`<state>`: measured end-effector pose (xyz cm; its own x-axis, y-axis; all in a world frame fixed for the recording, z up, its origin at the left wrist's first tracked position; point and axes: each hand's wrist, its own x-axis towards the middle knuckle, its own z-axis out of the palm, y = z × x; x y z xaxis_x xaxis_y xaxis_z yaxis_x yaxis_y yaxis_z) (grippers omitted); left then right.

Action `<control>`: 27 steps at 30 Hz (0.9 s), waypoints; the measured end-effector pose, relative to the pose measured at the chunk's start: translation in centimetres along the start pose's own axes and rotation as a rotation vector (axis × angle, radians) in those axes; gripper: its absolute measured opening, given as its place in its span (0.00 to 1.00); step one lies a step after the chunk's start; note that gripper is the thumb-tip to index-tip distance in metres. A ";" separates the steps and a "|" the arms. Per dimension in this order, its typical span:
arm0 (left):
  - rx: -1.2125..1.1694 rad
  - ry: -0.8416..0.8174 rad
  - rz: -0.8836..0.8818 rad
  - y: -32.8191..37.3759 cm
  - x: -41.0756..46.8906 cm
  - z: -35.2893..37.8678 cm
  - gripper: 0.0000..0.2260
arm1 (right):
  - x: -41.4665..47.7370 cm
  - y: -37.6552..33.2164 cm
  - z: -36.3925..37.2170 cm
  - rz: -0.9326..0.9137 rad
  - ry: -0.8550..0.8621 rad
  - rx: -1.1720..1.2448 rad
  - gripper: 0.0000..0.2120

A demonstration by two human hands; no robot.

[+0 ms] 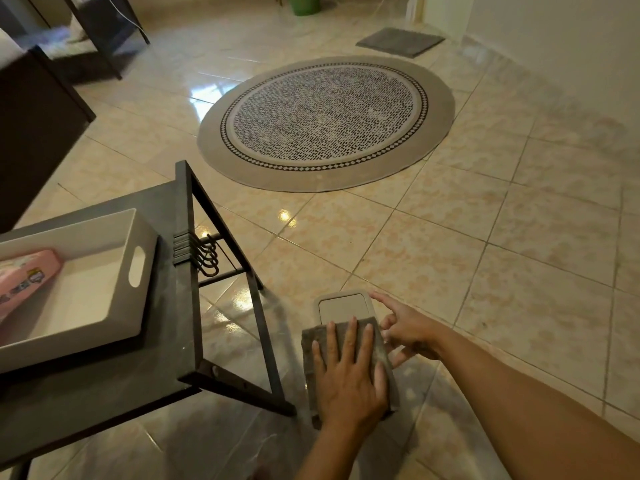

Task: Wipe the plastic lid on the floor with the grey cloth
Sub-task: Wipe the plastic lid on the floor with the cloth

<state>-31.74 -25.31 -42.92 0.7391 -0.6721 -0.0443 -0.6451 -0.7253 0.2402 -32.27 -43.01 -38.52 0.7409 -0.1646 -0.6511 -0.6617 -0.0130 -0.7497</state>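
A pale grey plastic lid (341, 306) with rounded corners lies flat on the tiled floor, just right of the dark table's leg. A folded grey cloth (311, 372) covers its near half. My left hand (349, 379) lies palm down on the cloth, fingers spread, pressing it onto the lid. My right hand (408, 327) reaches in from the right and grips the lid's right edge, with the index finger stretched along the far corner. Only the lid's far end shows.
A low dark table (166, 341) stands at the left, with metal hooks on its frame. On it sits a white tray (104, 327) holding a pink packet (24, 275). A round patterned rug (325, 123) lies ahead, a grey mat (400, 41) and a green bin (304, 3) beyond.
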 end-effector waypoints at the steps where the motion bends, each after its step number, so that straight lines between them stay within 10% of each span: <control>1: 0.031 0.006 0.003 -0.2 1.0 0.0 0.30 | 0.0 0.0 0.0 -0.001 0.001 0.000 0.44; 27: -0.008 -0.015 -0.089 -0.4 4.0 -0.2 0.28 | 0.0 -0.3 0.6 0.022 -0.001 -0.001 0.46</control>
<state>-28.49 -27.64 -42.97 0.7906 -0.6071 -0.0806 -0.5751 -0.7812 0.2428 -32.03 -42.37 -38.40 0.7262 -0.1637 -0.6677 -0.6781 -0.0106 -0.7349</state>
